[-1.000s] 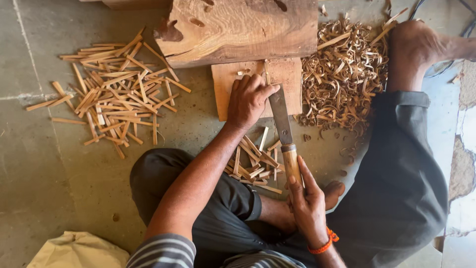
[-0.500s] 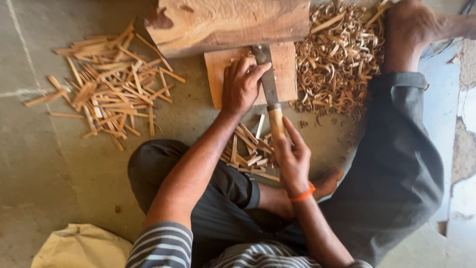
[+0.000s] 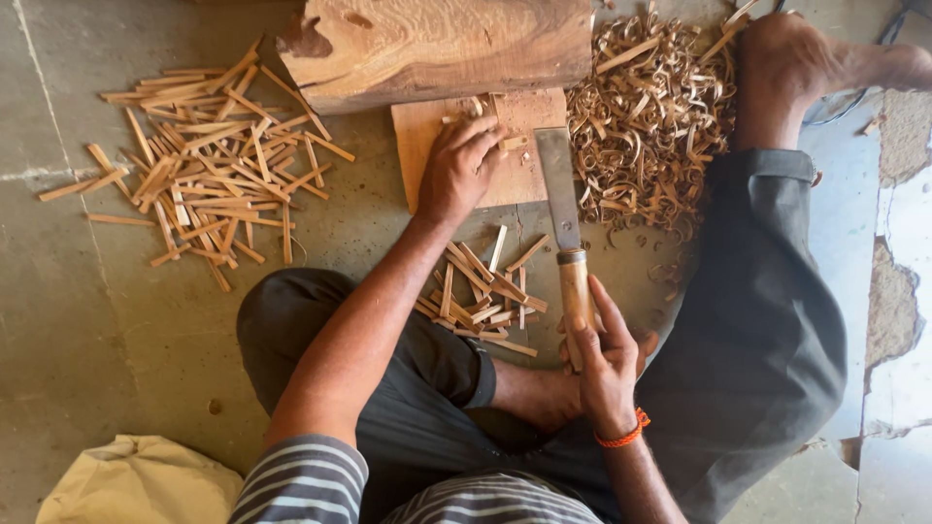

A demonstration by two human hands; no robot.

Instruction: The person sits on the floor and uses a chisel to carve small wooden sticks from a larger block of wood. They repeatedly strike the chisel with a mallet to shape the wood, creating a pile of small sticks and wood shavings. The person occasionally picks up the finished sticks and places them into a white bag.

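Observation:
I sit on the floor. My left hand (image 3: pixel 461 170) rests on a flat wooden board (image 3: pixel 519 180), its fingers pinching a small wood piece (image 3: pixel 512 143) on it. My right hand (image 3: pixel 602 354) grips the pale wooden handle of a broad-bladed knife (image 3: pixel 558 184), whose blade lies over the board's right part, tip pointing away from me. A small heap of short cut sticks (image 3: pixel 481 291) lies between my hands, just in front of my folded leg.
A thick log (image 3: pixel 437 44) lies behind the board. Many thin wooden sticks (image 3: pixel 209 160) are scattered at the left, curly shavings (image 3: pixel 650 116) at the right by my bare foot (image 3: pixel 806 58). A cream cloth bag (image 3: pixel 136 485) sits bottom left.
The knife came forward with its blade over the board, then drew back to the right. My left hand stayed on the board with the small piece.

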